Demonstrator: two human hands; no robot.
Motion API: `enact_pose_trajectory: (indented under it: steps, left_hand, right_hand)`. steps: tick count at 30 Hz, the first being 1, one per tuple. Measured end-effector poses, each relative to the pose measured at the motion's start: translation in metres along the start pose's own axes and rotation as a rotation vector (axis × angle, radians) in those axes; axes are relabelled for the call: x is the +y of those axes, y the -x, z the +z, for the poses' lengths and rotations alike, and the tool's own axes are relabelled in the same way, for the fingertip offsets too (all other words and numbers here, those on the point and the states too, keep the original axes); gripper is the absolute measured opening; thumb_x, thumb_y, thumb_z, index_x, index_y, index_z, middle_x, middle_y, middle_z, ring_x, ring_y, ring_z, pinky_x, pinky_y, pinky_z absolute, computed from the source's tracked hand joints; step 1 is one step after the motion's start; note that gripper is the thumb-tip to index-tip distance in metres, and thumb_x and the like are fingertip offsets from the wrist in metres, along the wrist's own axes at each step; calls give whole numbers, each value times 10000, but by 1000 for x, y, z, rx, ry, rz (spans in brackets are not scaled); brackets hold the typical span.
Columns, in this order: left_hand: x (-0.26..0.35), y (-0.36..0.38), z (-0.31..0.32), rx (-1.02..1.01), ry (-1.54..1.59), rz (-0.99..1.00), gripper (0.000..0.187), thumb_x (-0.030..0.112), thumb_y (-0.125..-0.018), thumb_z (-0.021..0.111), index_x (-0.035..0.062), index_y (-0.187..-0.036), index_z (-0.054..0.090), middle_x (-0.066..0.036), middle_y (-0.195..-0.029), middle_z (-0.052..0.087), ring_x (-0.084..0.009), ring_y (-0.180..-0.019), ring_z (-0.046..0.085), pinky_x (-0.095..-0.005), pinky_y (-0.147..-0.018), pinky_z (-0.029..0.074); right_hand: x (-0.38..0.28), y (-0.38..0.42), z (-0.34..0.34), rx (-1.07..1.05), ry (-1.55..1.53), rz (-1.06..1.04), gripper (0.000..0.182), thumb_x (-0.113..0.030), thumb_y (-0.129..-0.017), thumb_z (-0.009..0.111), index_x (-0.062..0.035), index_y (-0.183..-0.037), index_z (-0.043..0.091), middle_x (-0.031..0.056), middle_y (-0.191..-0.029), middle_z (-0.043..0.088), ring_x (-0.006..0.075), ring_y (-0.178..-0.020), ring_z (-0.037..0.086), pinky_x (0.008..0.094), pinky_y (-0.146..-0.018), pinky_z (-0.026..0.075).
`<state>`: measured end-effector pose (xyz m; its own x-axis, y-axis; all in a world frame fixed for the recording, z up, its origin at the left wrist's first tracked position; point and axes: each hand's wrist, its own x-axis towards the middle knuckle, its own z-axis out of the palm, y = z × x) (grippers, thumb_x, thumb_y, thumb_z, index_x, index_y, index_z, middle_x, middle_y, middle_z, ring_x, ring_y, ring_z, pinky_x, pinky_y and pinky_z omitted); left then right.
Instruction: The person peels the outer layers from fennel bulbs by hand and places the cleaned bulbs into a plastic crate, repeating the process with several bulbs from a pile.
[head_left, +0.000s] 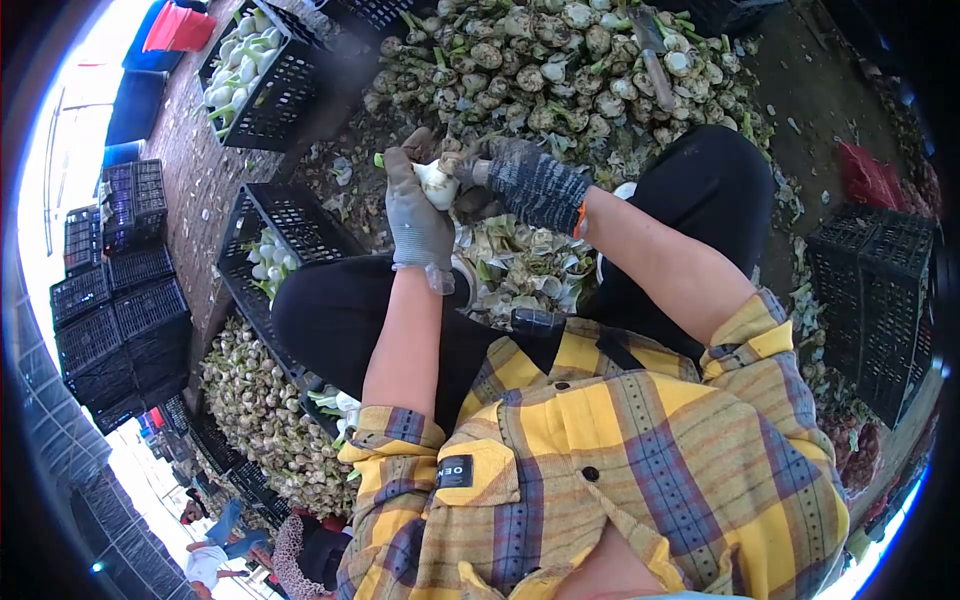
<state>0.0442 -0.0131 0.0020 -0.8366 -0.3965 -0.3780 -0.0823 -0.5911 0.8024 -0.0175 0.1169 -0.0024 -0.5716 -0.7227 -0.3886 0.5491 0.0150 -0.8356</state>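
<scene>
A white peeled bulb (436, 186) with a short green stem is held in my gloved left hand (412, 205), whose fingers wrap round it. My right hand (520, 180), in a dark grey knitted glove, is closed at the bulb's right side, round a light-coloured handle (481, 173); the rest of that tool is hidden. Beneath my hands, between my knees, lies a heap of peelings (530, 262). Ahead is a large pile of soiled bulbs (560, 65), with a knife-like tool (655, 75) resting on it.
Black crates of white bulbs stand at the upper left (270, 105) and beside my left knee (300, 225). Stacked black crates (125, 310) are farther left, others (868, 300) at right. More bulbs (260, 410) lie at lower left, with people (215, 560) beyond.
</scene>
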Motion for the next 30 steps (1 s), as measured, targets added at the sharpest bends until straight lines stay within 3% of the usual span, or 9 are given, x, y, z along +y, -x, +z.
enact_pose_trajectory:
  steps: [3, 9, 12, 13, 18, 19, 24, 27, 30]
  left_hand:
    - [2, 1, -3, -36, -9, -42, 496, 482, -933, 385, 73, -1191, 497, -80, -998, 593, -174, -846, 592, -298, -694, 506]
    - [-1, 3, 14, 136, -309, 304, 508, 486, -918, 435, 54, -1161, 546, -39, -945, 569, -89, -674, 555, -211, -535, 452]
    - [-6, 1, 8, 72, -511, 424, 509, 458, -917, 463, 12, -1154, 531, -55, -980, 565, -126, -797, 581, -241, -656, 481]
    - [-4, 11, 16, 34, -385, 306, 518, 459, -917, 468, 2, -1149, 541, -69, -987, 568, -119, -835, 565, -241, -698, 466]
    - [-10, 5, 6, 2, -536, 466, 515, 456, -915, 472, -7, -1127, 551, -93, -999, 577, -106, -822, 560, -231, -682, 465]
    - [-11, 3, 5, -13, -558, 523, 514, 457, -915, 473, -7, -1121, 553, -95, -1001, 580, -105, -818, 561, -232, -679, 467]
    - [-5, 4, 9, 47, -410, 356, 503, 456, -912, 479, -9, -1081, 570, -67, -991, 587, -100, -788, 561, -232, -666, 473]
    - [-6, 1, 6, 76, -350, 336, 503, 460, -908, 485, -9, -1068, 575, -59, -978, 590, -97, -777, 560, -230, -653, 472]
    - [-3, 2, 4, 74, -316, 298, 506, 465, -904, 491, -9, -1055, 585, -51, -957, 595, -98, -792, 555, -234, -677, 467]
  right_hand:
    - [16, -7, -8, -23, -25, -47, 313, -288, -856, 586, -37, -1044, 584, 81, -833, 663, 167, -697, 643, 285, -576, 520]
    - [-12, 13, 0, -12, -262, 132, 334, -284, -847, 617, -24, -1052, 570, 103, -849, 646, 202, -718, 651, 325, -601, 553]
    - [-3, 4, 1, 24, -158, 129, 386, -311, -832, 642, -5, -1054, 560, 115, -842, 639, 207, -713, 649, 333, -602, 554]
    - [5, 1, 1, 40, -145, 88, 401, -321, -827, 649, 7, -1041, 562, 119, -837, 639, 207, -708, 649, 333, -601, 554]
    - [12, -6, -8, 27, -74, 117, 286, -161, -860, 594, -6, -1093, 536, 141, -934, 636, 235, -794, 655, 357, -703, 559]
    - [10, -2, -7, 35, -120, 106, 266, -158, -846, 598, 3, -1053, 551, 133, -883, 637, 215, -748, 648, 342, -661, 550]
    - [7, 6, -6, 74, -99, 1, 213, -89, -808, 572, 17, -993, 576, 106, -766, 641, 167, -612, 625, 299, -568, 523]
    - [2, 5, -11, 66, 15, 20, 233, -53, -785, 579, -3, -1012, 574, 99, -854, 641, 175, -743, 633, 293, -675, 522]
    - [0, 12, -6, 60, 379, -542, 320, -3, -808, 556, -26, -1126, 539, 80, -1028, 604, 168, -983, 577, 324, -846, 496]
